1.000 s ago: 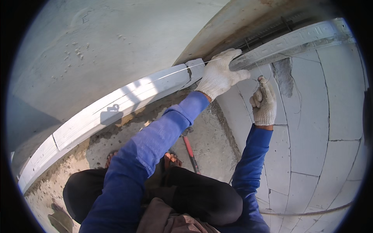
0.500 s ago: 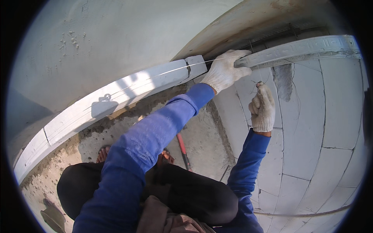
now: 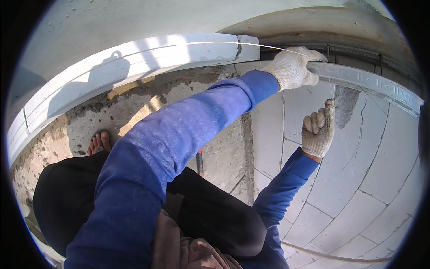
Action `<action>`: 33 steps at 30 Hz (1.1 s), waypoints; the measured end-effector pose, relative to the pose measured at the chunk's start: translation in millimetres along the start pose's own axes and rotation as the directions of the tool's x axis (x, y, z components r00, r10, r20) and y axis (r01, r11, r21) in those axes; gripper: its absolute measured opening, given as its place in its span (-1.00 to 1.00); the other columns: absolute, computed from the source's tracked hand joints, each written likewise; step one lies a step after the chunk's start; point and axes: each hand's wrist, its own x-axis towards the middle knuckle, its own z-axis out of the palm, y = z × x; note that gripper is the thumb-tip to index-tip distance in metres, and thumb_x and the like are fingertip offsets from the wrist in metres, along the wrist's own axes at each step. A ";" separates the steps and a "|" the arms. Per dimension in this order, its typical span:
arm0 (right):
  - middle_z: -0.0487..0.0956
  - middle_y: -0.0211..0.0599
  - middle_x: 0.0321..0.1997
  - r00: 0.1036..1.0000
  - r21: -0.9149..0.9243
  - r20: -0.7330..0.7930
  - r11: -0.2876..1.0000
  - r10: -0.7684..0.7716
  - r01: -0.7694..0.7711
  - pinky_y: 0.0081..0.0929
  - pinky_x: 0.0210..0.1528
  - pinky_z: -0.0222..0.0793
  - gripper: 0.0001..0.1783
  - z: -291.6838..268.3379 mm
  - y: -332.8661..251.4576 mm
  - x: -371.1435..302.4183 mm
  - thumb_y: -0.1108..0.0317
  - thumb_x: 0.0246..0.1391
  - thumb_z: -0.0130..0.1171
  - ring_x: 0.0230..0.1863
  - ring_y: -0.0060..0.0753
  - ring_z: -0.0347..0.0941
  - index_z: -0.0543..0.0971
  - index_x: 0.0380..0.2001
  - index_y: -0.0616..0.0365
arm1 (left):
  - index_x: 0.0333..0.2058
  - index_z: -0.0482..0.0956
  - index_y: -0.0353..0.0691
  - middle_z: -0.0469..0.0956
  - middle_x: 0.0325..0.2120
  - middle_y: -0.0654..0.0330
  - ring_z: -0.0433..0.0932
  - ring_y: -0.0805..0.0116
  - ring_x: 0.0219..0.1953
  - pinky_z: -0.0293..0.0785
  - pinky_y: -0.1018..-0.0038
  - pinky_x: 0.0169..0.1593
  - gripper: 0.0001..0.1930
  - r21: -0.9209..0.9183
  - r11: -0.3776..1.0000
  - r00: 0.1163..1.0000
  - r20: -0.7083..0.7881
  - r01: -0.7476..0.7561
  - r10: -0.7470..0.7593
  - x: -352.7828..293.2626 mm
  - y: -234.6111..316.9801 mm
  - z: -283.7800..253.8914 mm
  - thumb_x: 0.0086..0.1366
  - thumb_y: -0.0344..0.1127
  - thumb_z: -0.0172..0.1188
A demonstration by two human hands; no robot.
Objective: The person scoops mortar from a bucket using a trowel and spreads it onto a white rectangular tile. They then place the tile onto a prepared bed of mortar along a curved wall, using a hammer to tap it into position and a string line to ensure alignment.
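My left hand (image 3: 293, 68), in a white knit glove, grips the near end of a long pale rail (image 3: 367, 80) with a raised pattern, its fingers over the top and thumb below. A taut white string (image 3: 215, 42) runs along the white block row (image 3: 148, 56) to this hand. Lower and to the right, my gloved right hand (image 3: 320, 127) is closed, its index finger pointing up. A thin line (image 3: 331, 87) goes from that fingertip up to the rail, and the fingers pinch it. What the curled fingers hide cannot be made out.
Pale block paving or walling (image 3: 358, 157) with dark joints spreads on the right, with a grey mortar patch (image 3: 346, 107) and a loose dark wire (image 3: 362, 121). Rough concrete floor (image 3: 224, 139) lies below, with a red and black handle (image 3: 199, 162) beside my leg. A plastered wall (image 3: 134, 20) stands behind.
The view has shifted, so both hands sit further right in the picture. My left hand remains on the rail's end. My right hand still pinches the line, its index finger now straighter.
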 end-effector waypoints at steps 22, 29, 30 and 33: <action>0.30 -0.69 -0.60 0.973 -0.102 -0.218 0.990 0.070 -0.094 -0.64 -0.63 -0.07 -0.75 9.0 9.8 -16.9 0.22 0.40 0.32 -0.66 -0.79 0.11 0.69 -0.04 0.17 | 0.34 0.53 -0.38 0.62 0.23 -0.17 0.58 0.05 0.31 0.44 0.25 0.40 -0.19 0.095 0.994 0.991 0.125 -0.055 0.043 7.9 14.1 -8.4 0.23 0.01 0.49; 0.39 -0.63 -0.58 0.987 0.038 -0.151 0.998 0.059 -0.054 -0.63 -0.63 0.00 -0.72 31.8 16.5 -23.4 0.22 0.43 0.27 -0.65 -0.76 0.15 0.70 -0.01 0.20 | 0.32 0.55 -0.41 0.61 0.24 -0.08 0.61 0.14 0.25 0.49 0.29 0.33 -0.32 0.355 0.932 0.997 -0.043 0.076 -0.065 -30.7 51.4 -6.3 0.42 0.00 0.35; 0.41 -0.62 -0.58 0.987 0.015 -0.152 0.998 0.059 -0.057 -0.64 -0.64 0.01 -0.72 38.9 18.8 -22.8 0.21 0.45 0.26 -0.67 -0.77 0.15 0.69 0.00 0.21 | 0.31 0.56 -0.41 0.60 0.25 -0.06 0.61 0.16 0.24 0.51 0.30 0.31 -0.36 0.289 0.948 0.990 0.004 0.131 -0.138 -43.7 58.5 -11.5 0.46 -0.02 0.31; 0.45 -0.59 -0.58 0.991 0.041 -0.126 0.998 0.042 -0.037 -0.65 -0.65 0.05 -0.71 61.6 25.9 -17.7 0.20 0.47 0.24 -0.69 -0.75 0.18 0.68 0.00 0.22 | 0.32 0.54 -0.38 0.57 0.27 -0.06 0.62 0.11 0.22 0.53 0.32 0.31 -0.46 -0.035 0.970 0.963 0.136 0.241 -0.235 -70.4 73.6 -15.9 0.55 -0.11 0.21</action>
